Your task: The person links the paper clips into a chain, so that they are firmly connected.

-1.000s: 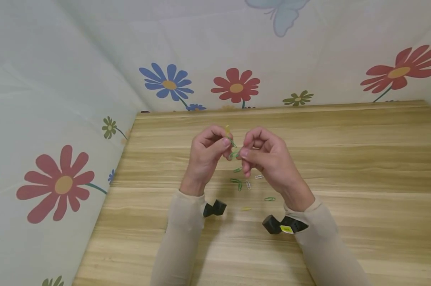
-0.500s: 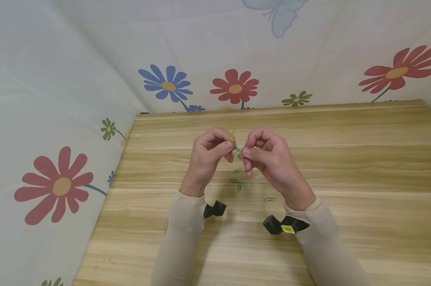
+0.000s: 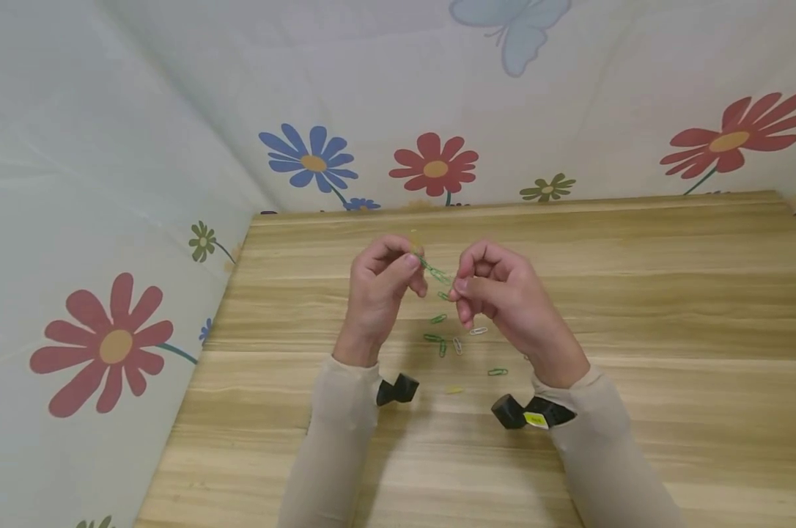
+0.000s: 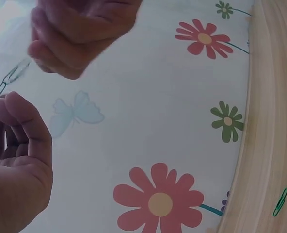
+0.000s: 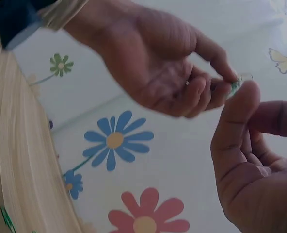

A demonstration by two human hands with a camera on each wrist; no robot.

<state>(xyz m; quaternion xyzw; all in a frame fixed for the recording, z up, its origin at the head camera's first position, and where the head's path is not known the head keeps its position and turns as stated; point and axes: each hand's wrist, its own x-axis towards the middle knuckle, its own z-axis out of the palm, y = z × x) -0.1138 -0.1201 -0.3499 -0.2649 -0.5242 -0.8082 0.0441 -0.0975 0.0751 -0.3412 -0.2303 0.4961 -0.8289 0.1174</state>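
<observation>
My left hand [image 3: 381, 293] pinches a short chain of linked paper clips between thumb and index finger. A yellow paper clip [image 3: 415, 238] sticks up past those fingers. On the other side, a green paper clip [image 3: 440, 275] stretches toward my right hand [image 3: 503, 297]. My right thumb and index finger are pinched together at its far end; the exact grip is hidden. In the left wrist view this green clip spans the gap between the fingertips, blurred at its far end. Another green paper clip [image 3: 443, 295] shows just beside my right fingertips; I cannot tell whether it lies on the table.
Below the hands, loose clips lie on the wooden table [image 3: 668, 330]: several green ones, including one nearer the right wrist [image 3: 498, 372], a white paper clip [image 3: 478, 331], another white clip [image 3: 458, 346] and a yellow clip [image 3: 454, 391]. Flower-printed cloth [image 3: 602, 110] borders the table.
My hands came together around the green clip, then moved apart. The chain now stretches between them, and the right hand sits slightly farther right. The loose clips on the table stayed put.
</observation>
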